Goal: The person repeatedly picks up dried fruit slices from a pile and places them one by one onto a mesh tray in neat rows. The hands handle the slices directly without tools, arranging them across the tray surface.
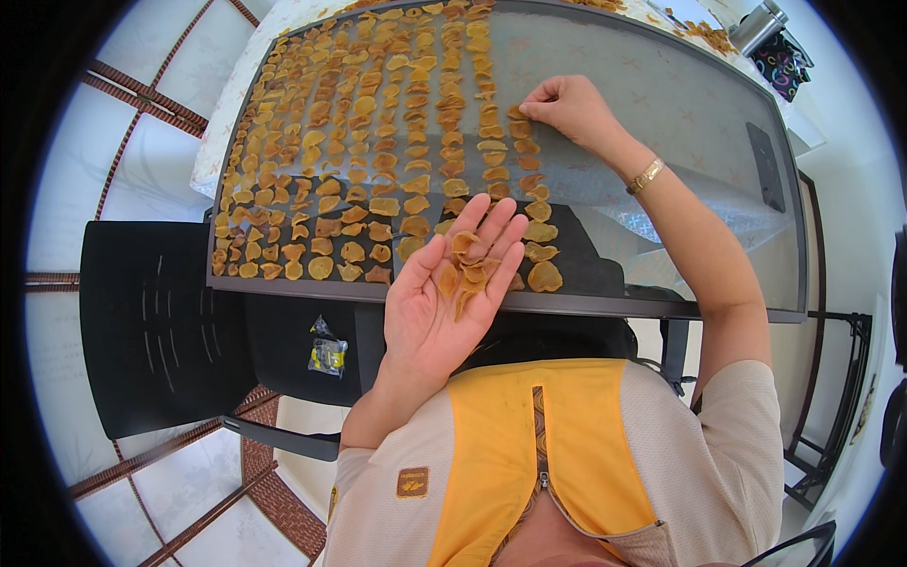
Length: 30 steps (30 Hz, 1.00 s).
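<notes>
Palm up at the front edge of a dark-framed transparent panel, my left hand (443,290) cups a small heap of thin amber dried slices (469,269). Its fingers are extended beneath them. Farther off, my right hand (567,110) pinches one amber slice (517,111) between thumb and fingertips, at the far end of a short row. That slice is at or just above the panel (680,149); exact contact cannot be told. Many similar slices (365,106) lie in near-parallel rows across the panel's left and middle. My left hand hides part of the nearest rows.
A black phone-like object (765,166) lies at the panel's right. Beyond stand a steel flask (758,28) and a dark patterned pouch (779,64), near loose slices (708,35). A black chair (166,329) is at left, with a small plastic packet (327,354) on its seat.
</notes>
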Available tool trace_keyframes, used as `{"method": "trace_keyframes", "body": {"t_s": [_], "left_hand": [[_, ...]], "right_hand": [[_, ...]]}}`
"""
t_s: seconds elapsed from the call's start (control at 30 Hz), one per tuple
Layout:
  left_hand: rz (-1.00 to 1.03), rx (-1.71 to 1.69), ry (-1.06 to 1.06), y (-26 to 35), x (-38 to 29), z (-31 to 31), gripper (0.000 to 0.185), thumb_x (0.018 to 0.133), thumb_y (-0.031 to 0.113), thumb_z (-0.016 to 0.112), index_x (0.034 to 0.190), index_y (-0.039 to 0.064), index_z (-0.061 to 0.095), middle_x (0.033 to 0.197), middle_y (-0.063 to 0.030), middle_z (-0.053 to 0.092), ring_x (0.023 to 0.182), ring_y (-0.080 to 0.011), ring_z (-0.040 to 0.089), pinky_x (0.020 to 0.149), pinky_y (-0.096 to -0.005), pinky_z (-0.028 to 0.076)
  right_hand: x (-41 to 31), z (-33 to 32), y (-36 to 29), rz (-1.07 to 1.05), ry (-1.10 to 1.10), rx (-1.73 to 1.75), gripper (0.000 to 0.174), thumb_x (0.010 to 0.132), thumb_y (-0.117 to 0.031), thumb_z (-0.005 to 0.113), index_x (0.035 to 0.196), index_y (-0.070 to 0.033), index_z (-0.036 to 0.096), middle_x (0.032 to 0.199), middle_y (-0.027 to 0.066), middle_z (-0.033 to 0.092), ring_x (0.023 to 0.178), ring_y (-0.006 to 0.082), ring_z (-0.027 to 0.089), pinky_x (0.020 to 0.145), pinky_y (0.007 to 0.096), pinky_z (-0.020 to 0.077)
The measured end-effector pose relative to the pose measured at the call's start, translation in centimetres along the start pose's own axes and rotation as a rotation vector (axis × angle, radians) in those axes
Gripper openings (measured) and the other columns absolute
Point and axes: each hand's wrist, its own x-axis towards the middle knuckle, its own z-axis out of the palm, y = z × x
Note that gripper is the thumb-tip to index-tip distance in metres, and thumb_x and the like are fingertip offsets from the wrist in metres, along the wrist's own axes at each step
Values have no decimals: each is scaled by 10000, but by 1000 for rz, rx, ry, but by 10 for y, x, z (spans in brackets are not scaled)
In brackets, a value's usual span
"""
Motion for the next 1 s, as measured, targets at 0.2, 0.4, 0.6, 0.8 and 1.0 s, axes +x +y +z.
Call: {"method": "trace_keyframes", "body": {"t_s": [0.2, 0.4, 0.6, 0.8, 1.0], "left_hand": [[-1, -21, -2, 0, 0, 1, 495, 1043, 178, 342, 1503, -5, 328, 1575, -213, 295, 1490, -336, 229, 1234, -448, 193], [-3, 39, -20, -2, 4, 2, 517, 1040, 194, 354, 1513, -8, 302, 1578, -173, 306, 1486, -316, 242, 1234, -431, 211], [34, 45, 6, -5, 9, 3, 511, 1039, 212, 343, 1502, -4, 337, 1572, -154, 329, 1469, -302, 283, 1235, -421, 202], [38, 47, -40, -9, 13, 2, 509, 1040, 221, 329, 1520, 50, 332, 1574, -128, 342, 1424, -276, 361, 1195, -409, 271], [14, 89, -66, -10, 14, -1, 516, 1037, 220, 313, 1536, 85, 317, 1580, -118, 339, 1392, -263, 399, 1154, -410, 318]], "right_hand": [[-1, -1, -4, -26, -19, -35, 240, 858, -222, 744, 877, 16, 726, 776, 55, 706, 718, 101, 615, 679, 283, 502], [-12, -6, -4, -134, 86, 21, 251, 845, -225, 730, 941, 7, 728, 808, 99, 714, 733, 153, 656, 681, 297, 518], [-91, -16, -77, -150, -183, 390, 142, 874, -93, 681, 975, 7, 697, 820, 74, 664, 743, 114, 613, 687, 260, 494], [-131, -21, -94, -374, -367, 241, 140, 818, -37, 710, 953, -23, 675, 872, 82, 596, 787, 190, 622, 693, 290, 503], [-141, -10, -91, -543, -236, 249, 167, 790, -24, 713, 947, -27, 657, 930, 86, 593, 798, 247, 636, 683, 319, 520]]}}
